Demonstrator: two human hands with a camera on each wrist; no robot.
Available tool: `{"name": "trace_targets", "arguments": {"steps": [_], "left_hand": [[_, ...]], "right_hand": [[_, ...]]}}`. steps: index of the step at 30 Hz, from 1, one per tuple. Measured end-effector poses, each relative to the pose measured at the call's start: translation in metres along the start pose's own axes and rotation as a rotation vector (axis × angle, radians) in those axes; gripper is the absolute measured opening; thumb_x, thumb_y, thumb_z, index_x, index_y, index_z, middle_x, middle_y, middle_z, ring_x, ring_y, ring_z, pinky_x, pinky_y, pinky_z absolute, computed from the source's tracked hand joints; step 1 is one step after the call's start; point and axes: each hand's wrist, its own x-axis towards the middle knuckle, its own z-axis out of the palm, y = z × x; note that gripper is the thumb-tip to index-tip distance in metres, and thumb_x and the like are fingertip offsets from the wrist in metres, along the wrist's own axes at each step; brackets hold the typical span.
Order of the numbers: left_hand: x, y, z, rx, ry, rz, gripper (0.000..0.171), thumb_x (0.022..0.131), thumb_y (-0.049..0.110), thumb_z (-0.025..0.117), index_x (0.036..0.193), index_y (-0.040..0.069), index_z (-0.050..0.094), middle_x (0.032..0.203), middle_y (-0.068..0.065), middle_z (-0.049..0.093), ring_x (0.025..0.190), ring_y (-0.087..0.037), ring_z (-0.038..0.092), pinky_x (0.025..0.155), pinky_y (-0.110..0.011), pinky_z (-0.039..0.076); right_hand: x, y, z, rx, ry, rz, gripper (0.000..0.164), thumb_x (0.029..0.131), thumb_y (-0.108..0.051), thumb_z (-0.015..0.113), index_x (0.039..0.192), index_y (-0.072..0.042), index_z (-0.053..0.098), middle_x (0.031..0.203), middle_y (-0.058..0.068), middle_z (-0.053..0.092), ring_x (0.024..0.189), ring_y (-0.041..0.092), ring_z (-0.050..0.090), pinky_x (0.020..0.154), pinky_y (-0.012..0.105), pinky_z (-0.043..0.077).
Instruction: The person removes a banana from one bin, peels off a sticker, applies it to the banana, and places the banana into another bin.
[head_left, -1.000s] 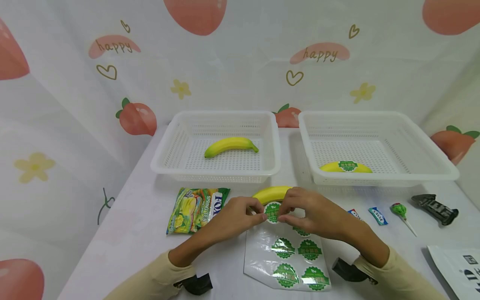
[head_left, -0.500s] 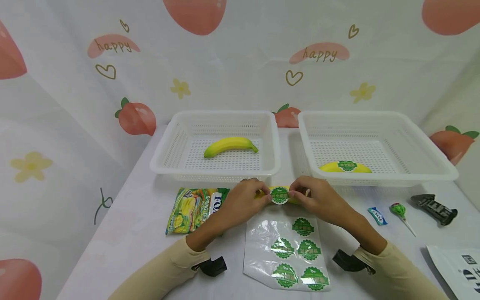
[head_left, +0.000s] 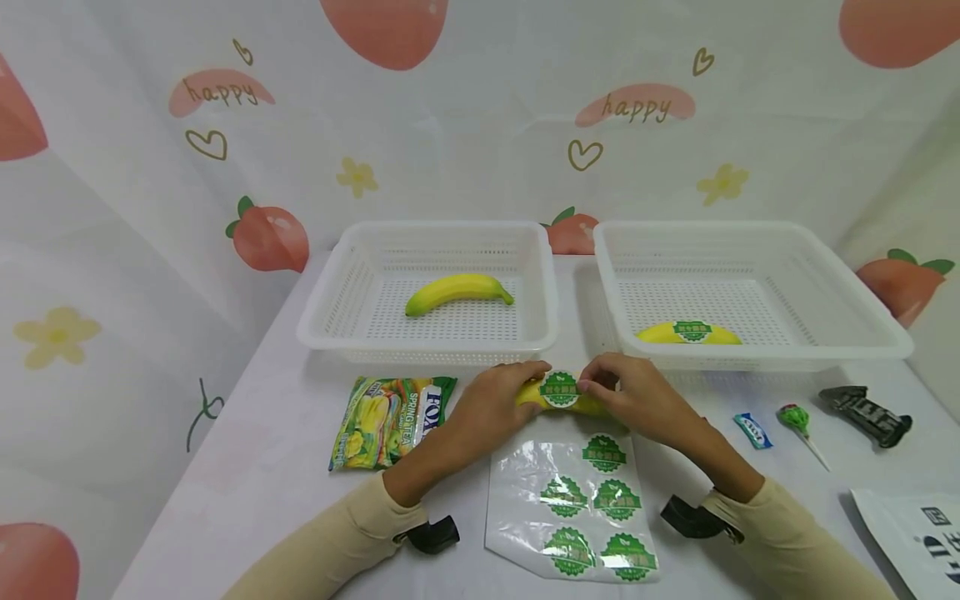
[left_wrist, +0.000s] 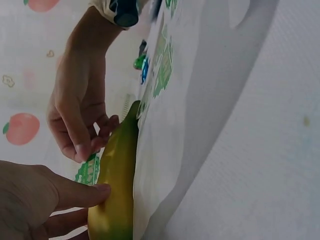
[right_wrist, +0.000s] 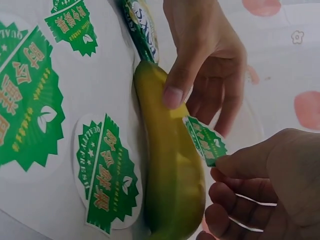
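Note:
A yellow banana (head_left: 531, 393) lies crosswise at the top of a clear sheet (head_left: 517, 483) of green round stickers. My left hand (head_left: 489, 408) grips its left end, thumb on the near side and fingers behind. A green-and-white sticker (head_left: 559, 388) sits against the banana's upper side. Its right edge is pinched between thumb and forefinger of my right hand (head_left: 633, 400). From the right wrist, that sticker (right_wrist: 206, 142) stands out from the peel on the pinched side. The left wrist view shows the left thumb pressing the banana (left_wrist: 116, 175).
Behind stand two white baskets: the left one (head_left: 427, 354) holds a banana, the right one (head_left: 765, 360) a stickered banana. A candy bag (head_left: 393, 421) lies left. Rightward are a small blue candy (head_left: 752, 431), a lollipop (head_left: 795, 418), a black packet (head_left: 866, 415) and a white bag (head_left: 911, 533).
Both hands have carried the sticker from above the sheet up to the banana. The left hand has let go of the sticker and taken hold of the banana's left end.

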Motion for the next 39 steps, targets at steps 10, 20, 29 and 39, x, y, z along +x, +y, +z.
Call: {"name": "trace_targets", "arguments": {"steps": [10,20,29,39], "left_hand": [[-0.004,0.001,-0.001,0.013,0.014,0.037,0.032,0.092,0.012,0.083,0.123,0.012,0.072,0.120,-0.005,0.076,0.102,-0.021,0.069,0.085,-0.035,0.054],[-0.003,-0.001,-0.001,-0.007,-0.024,0.043,0.031,0.093,0.011,0.082,0.124,0.010,0.075,0.127,-0.006,0.075,0.119,-0.022,0.068,0.099,-0.039,0.055],[-0.002,0.000,-0.003,-0.009,-0.059,0.052,0.036,0.094,0.013,0.082,0.129,0.010,0.073,0.127,-0.006,0.074,0.110,-0.020,0.068,0.090,-0.035,0.055],[-0.002,-0.001,0.001,0.072,-0.054,0.052,0.038,0.097,0.034,0.079,0.127,0.011,0.075,0.115,-0.004,0.071,0.096,-0.016,0.063,0.080,-0.031,0.051]], "right_hand": [[0.001,0.006,0.006,-0.004,0.007,0.024,0.008,0.099,-0.015,0.075,0.093,-0.010,0.073,0.087,-0.003,0.068,0.081,0.014,0.059,0.073,0.029,0.049],[0.002,0.007,0.011,-0.040,0.039,-0.073,0.019,0.094,-0.019,0.083,0.110,-0.013,0.073,0.102,0.001,0.065,0.092,0.018,0.058,0.077,0.031,0.051],[0.000,0.004,0.018,-0.119,-0.027,-0.102,0.034,0.089,-0.019,0.087,0.120,-0.010,0.077,0.119,0.006,0.067,0.108,0.024,0.062,0.093,0.047,0.054],[-0.001,0.003,0.022,-0.189,-0.046,-0.137,0.033,0.093,-0.022,0.084,0.123,-0.011,0.076,0.118,0.002,0.068,0.107,0.021,0.061,0.090,0.045,0.054]]}}
